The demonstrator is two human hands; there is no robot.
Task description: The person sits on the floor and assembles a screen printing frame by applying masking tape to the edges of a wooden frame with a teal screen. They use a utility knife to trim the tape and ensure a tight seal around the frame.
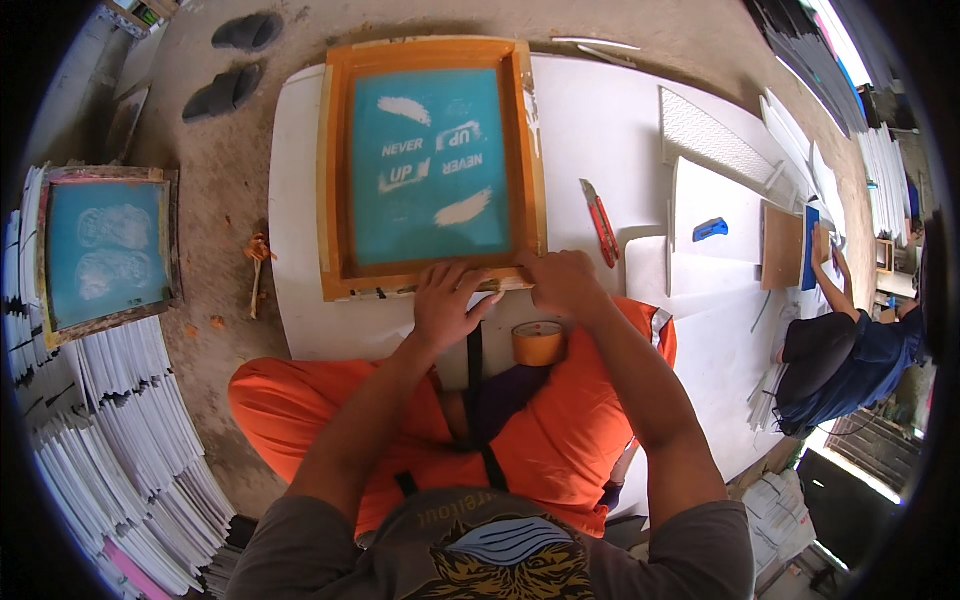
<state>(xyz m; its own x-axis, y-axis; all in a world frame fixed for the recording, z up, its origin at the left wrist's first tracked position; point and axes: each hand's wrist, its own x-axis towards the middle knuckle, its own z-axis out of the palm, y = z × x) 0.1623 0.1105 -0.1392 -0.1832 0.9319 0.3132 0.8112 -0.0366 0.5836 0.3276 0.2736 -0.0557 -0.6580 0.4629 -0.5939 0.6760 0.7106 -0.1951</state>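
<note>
Setting: a rough concrete floor (215, 200) with a low white board (610, 120) laid flat as the work surface; the person sits at its near edge in orange trousers.
Left fingers: the left hand (445, 305) lies palm down with its fingers (440, 275) spread and flat on the near rail of the frame, pressing rather than clasping.
Right fingers: the right hand (562, 282) is curled over the same rail's right end, knuckles up; whether the fingertips pinch anything beneath cannot be told.
Tape strip: a pale length of tape (505, 285) seems to run along the near rail between the two hands.
Screen frame: the orange wooden printing screen (335, 170) lies flat on the board, its teal mesh (430, 165) facing up with pale lettering and two brush-like marks in it.
Progress, as a judgement: the right-hand rail already shows pale tape (530, 105), and the near rail looks to be the one in hand; the left and far rails show bare orange wood, so taping appears partly done.
Near to hand: an orange roll of tape (538, 343) stands just beside the person's lap; a red utility knife (600, 220) lies right of the frame.
Further out: a second, darker screen (105, 250) rests on stacks of white sheets (130, 430) at left; another person (850, 350) works at far right.
</note>
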